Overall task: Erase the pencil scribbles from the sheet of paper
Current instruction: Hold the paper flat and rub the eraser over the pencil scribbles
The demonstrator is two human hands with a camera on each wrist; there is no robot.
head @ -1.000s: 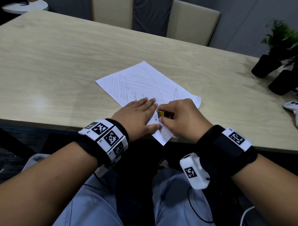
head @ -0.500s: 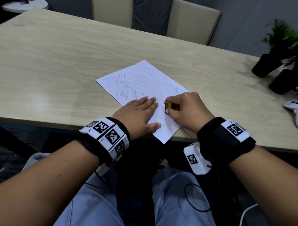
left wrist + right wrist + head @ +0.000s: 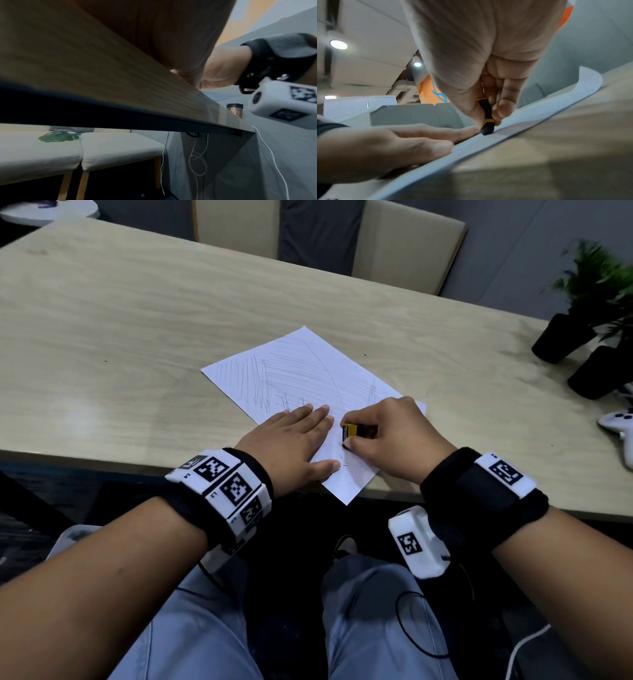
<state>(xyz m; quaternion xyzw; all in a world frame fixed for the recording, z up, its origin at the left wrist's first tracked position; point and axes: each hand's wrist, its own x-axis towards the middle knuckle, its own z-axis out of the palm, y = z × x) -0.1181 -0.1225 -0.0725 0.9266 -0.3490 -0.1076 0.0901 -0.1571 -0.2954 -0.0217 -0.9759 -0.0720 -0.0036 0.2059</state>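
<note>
The head view looks down from above the near table [image 3: 102, 320] edge; the left wrist view sits low at that edge, facing right; the right wrist view, close, faces left over the paper [image 3: 513, 129], shared with the head view

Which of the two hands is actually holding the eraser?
The right hand: its fingers pinch the black-and-yellow eraser against the sheet of paper. The left hand just lies flat, pressing the paper down.

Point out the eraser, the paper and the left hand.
eraser [image 3: 350, 432]: head view, yellow-banded end sticking out of the right hand's grip.
paper [image 3: 301, 364]: head view, scribbled far half.
left hand [image 3: 291, 440]: head view, back of the hand, flat on the paper.
</note>
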